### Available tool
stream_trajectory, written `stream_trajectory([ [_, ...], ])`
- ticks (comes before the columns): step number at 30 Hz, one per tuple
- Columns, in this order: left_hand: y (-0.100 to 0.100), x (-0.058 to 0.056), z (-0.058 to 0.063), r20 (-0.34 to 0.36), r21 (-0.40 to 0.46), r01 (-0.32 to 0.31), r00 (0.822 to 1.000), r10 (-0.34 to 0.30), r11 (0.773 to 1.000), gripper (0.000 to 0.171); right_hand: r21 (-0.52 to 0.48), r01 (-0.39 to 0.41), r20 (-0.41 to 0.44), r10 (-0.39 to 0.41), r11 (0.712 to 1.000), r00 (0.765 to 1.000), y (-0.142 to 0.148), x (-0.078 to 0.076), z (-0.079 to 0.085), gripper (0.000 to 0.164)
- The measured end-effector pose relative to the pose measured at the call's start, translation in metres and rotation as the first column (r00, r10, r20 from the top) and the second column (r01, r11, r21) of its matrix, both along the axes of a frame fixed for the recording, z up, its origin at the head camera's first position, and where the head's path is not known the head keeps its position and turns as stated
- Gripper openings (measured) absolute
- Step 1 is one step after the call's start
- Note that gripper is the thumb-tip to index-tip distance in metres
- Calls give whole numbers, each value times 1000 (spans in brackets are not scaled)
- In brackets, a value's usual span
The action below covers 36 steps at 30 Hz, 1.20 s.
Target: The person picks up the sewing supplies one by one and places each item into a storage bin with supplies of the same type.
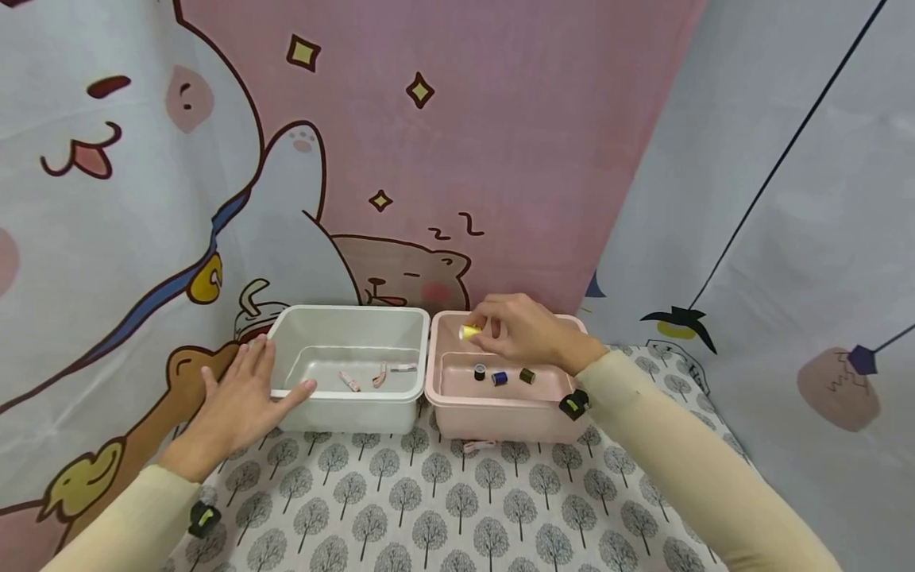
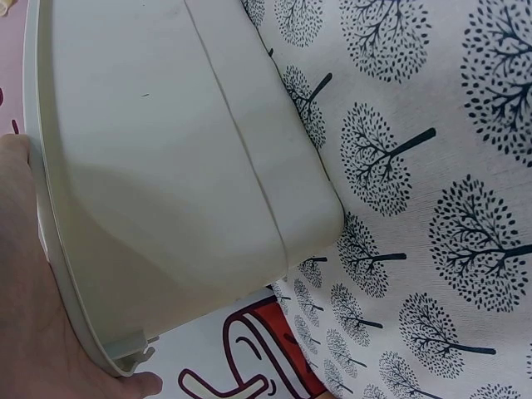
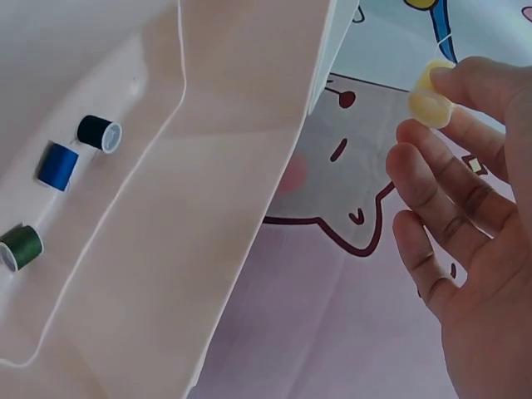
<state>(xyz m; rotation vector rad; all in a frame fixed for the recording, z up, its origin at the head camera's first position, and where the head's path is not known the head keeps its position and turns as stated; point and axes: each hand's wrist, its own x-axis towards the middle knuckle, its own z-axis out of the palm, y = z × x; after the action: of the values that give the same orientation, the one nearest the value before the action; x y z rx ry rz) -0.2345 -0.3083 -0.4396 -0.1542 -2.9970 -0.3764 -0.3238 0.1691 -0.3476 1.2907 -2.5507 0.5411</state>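
My right hand (image 1: 525, 330) is raised over the pink bin (image 1: 493, 421) and pinches a yellow thread spool (image 1: 469, 331) between thumb and fingertips. Inside that bin lie three more spools: a black one (image 3: 99, 134), a blue one (image 3: 57, 165) and a green one (image 3: 21, 248). On the left, my left hand (image 1: 239, 393) rests on the rim of the white bin (image 1: 350, 415), its fingers extended. Small pinkish strip-like pieces (image 1: 349, 381) lie on the white bin's floor.
Both bins stand side by side on a tree-print cloth (image 1: 429, 500), close to a cartoon-print backdrop (image 1: 500, 159). Another small pinkish piece (image 1: 479, 446) lies on the cloth in front of the pink bin. A plain white-grey sheet hangs on the right.
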Motion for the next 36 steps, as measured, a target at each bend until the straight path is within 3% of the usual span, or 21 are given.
stream_trajectory([
  [17,0,1,-3,-8,-3,-2,1000,2,1000,125,11,19,43,-19,1000,999,-3,-28,-1,13],
  [36,0,1,-1,-9,0,-2,1000,2,1000,125,49,96,68,-100,994,993,-7,-51,-7,15],
])
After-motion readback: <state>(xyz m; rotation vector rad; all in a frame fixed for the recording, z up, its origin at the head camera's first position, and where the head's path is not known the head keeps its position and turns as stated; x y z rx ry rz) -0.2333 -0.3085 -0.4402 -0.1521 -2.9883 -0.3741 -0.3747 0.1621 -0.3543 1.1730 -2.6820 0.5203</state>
